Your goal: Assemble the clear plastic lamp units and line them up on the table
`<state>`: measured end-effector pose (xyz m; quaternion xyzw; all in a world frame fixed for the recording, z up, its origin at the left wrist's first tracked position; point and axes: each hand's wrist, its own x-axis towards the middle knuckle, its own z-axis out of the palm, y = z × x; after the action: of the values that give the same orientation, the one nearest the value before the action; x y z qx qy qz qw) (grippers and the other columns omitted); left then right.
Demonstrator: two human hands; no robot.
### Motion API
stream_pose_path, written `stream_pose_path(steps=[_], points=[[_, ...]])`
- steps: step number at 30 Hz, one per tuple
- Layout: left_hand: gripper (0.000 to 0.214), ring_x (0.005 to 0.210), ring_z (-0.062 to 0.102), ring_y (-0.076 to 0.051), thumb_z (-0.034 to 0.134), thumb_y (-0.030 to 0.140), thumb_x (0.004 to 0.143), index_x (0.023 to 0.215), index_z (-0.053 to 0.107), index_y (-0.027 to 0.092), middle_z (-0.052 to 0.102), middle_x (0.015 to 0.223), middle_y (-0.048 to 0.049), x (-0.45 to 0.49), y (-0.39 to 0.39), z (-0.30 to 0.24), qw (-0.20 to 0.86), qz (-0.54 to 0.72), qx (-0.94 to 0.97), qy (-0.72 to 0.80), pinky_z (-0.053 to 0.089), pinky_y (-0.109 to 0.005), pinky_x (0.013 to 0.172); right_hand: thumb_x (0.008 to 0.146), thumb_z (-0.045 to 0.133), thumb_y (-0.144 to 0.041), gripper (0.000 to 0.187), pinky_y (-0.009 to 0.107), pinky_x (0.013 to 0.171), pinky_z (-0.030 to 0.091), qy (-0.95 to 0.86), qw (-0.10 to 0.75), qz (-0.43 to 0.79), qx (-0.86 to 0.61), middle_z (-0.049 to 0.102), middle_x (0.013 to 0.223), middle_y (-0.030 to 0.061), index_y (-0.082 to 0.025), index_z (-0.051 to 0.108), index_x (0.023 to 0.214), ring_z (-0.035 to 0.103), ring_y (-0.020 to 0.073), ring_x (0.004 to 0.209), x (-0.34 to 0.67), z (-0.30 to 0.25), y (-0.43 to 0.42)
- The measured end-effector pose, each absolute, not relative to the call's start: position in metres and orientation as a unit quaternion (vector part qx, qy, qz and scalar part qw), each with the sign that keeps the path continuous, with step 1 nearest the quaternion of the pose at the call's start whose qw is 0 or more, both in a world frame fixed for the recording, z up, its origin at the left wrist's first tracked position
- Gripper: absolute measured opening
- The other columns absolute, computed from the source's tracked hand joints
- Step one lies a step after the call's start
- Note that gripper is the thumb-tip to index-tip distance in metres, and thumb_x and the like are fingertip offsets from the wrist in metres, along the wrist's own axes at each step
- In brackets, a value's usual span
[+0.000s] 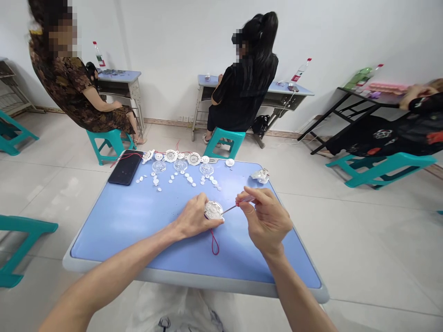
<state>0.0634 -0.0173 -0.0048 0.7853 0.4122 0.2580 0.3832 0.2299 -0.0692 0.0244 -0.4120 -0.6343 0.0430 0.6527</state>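
Observation:
My left hand point(197, 216) grips a round white plastic case point(213, 210) by its left and lower rim, just above the blue desk point(138, 221). From under it hangs a red cord loop point(215, 243). My right hand point(266, 216) is closed around the handle of a screwdriver point(231, 210), whose thin shaft points left. The tip meets the case's right edge; whether it touches a screw is too small to tell.
Along the desk's far side lie clear discs point(206, 169), white round parts point(194, 158) with red cords, and several small white pieces point(185, 181). A black phone point(126, 168) rests far left, a crumpled clear bag point(260, 175) far right. Several people sit on teal stools point(224, 142) beyond.

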Motion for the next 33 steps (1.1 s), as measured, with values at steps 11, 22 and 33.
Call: stream_pose_path(steps=[11, 22, 33], points=[[0.047, 0.072, 0.052, -0.018, 0.080, 0.038, 0.065, 0.083, 0.040, 0.023, 0.053, 0.080, 0.0013, 0.064, -0.018, -0.008, 0.375, 0.263, 0.785, 0.417, 0.037, -0.029, 0.061, 0.091, 0.051, -0.009, 0.040, 0.038, 0.068, 0.059, -0.637, 0.651, 0.115, -0.397, 0.070, 0.093, 0.0028, -0.028, 0.060, 0.125, 0.069, 0.0189, 0.083, 0.225, 0.025, -0.074], [0.047, 0.072, 0.052, -0.018, 0.080, 0.039, 0.064, 0.081, 0.039, 0.023, 0.051, 0.077, 0.0020, 0.064, -0.018, -0.006, 0.375, 0.255, 0.786, 0.421, 0.037, -0.028, 0.061, 0.080, 0.070, -0.013, 0.031, 0.035, 0.063, 0.055, -0.639, 0.642, 0.038, -0.422, 0.057, 0.085, 0.0011, -0.029, 0.065, 0.106, 0.058, 0.0157, 0.073, 0.227, 0.020, -0.064], [0.046, 0.069, 0.051, -0.017, 0.080, 0.037, 0.065, 0.081, 0.038, 0.023, 0.052, 0.078, 0.0022, 0.063, -0.018, -0.005, 0.374, 0.260, 0.787, 0.416, 0.035, -0.028, 0.060, 0.090, 0.055, -0.008, 0.046, 0.039, 0.071, 0.060, -0.623, 0.666, 0.118, -0.392, 0.069, 0.092, 0.0009, -0.031, 0.060, 0.129, 0.068, 0.0166, 0.080, 0.222, 0.024, -0.070]])
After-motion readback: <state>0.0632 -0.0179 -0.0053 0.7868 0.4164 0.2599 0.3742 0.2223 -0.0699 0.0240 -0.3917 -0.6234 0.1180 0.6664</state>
